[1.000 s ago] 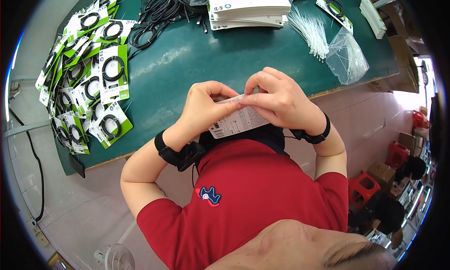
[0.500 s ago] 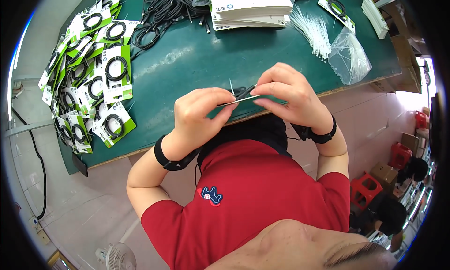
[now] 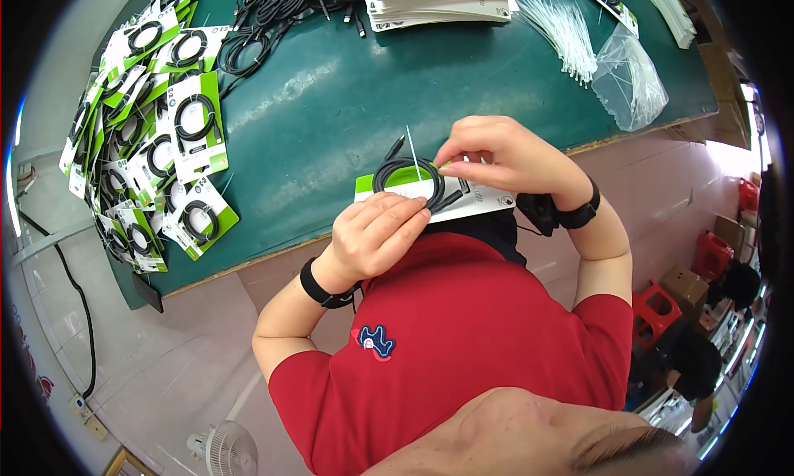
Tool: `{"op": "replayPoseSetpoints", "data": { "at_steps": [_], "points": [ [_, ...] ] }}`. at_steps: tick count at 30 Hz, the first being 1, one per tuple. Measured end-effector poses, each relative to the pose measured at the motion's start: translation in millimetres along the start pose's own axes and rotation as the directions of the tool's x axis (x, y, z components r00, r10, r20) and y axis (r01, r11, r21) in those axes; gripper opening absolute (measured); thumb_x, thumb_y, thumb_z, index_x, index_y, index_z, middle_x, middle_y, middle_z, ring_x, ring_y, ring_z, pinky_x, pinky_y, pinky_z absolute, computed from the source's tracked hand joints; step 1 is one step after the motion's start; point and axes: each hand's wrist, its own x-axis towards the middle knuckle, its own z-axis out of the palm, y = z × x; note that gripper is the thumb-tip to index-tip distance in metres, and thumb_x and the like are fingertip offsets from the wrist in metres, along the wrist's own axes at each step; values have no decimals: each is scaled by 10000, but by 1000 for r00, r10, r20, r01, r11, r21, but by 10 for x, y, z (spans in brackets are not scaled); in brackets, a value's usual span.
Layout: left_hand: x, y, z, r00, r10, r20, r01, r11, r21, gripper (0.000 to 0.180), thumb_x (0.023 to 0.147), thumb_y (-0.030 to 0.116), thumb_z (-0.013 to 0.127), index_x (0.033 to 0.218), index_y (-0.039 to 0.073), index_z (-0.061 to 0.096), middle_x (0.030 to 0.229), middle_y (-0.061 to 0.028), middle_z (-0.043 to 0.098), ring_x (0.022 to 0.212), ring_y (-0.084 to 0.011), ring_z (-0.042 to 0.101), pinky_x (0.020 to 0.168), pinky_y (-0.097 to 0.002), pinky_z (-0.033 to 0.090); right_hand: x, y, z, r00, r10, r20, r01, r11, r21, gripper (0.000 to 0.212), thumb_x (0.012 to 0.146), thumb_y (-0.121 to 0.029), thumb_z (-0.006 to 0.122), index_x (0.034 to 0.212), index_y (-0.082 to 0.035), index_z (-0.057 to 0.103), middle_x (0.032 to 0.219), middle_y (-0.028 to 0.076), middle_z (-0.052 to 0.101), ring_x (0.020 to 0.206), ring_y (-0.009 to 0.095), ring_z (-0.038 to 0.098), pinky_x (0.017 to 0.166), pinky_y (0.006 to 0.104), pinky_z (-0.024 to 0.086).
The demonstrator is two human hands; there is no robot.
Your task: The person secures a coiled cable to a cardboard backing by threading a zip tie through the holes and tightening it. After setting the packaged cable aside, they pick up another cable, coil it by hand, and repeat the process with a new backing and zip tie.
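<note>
A black cable (image 3: 383, 170) lies coiled on a white and green card (image 3: 492, 201), which I hold at the table's near edge. From the coil a thin white cable tie (image 3: 413, 151) sticks up. My left hand (image 3: 376, 234) is closed on the card's near side, fingers together over the lower part of the coil; its thumb is hidden. At the coil's right side, my right hand (image 3: 496, 153) pinches the cable between thumb and forefinger, above the card's printed face.
Many carded cables (image 3: 157, 137) are heaped on the green table (image 3: 298, 145) at left. Loose black cables (image 3: 277, 13) and a stack of cards (image 3: 442, 9) lie at the back. White cable ties (image 3: 562, 33) and a clear plastic bag (image 3: 628, 79) sit at right.
The card has tipped from edge-on to face up, showing the coil. My left hand has moved down and flattened over it; my right hand has shifted slightly left along the coil.
</note>
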Motion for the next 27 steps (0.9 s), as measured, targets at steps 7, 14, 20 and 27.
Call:
{"op": "replayPoseSetpoints", "data": {
  "at_steps": [7,14,20,27],
  "points": [
    [8,17,-45,998,36,47,-37,999,9,181,710,12,710,889,17,677,904,-114,701,750,-228,687,620,-297,546,297,38,202,937,295,187,-269,951,-149,298,815,-332,725,834,-35,713,749,113,685,713,262,663,652,371,511],
    [17,-16,-56,996,71,61,-72,997,27,172,707,52,700,870,0,686,920,-124,693,780,-229,682,655,-314,572,309,-41,290,957,188,220,-92,918,-386,261,805,-293,728,787,-33,702,656,98,638,632,231,639,598,353,476],
    [-12,-16,-43,997,52,52,-53,998,14,179,694,2,718,869,12,679,910,-115,703,767,-224,692,636,-292,554,395,-11,278,872,355,338,-324,935,-147,255,811,-275,736,803,-25,688,710,76,665,653,195,654,587,335,475],
    [-7,-73,-73,999,20,48,-19,1000,-12,187,692,1,720,873,24,677,908,-106,705,760,-222,694,615,-282,541,278,72,357,986,123,117,-162,887,432,105,893,-97,700,918,-14,640,854,32,688,700,71,623,587,212,485]
  ]
}}
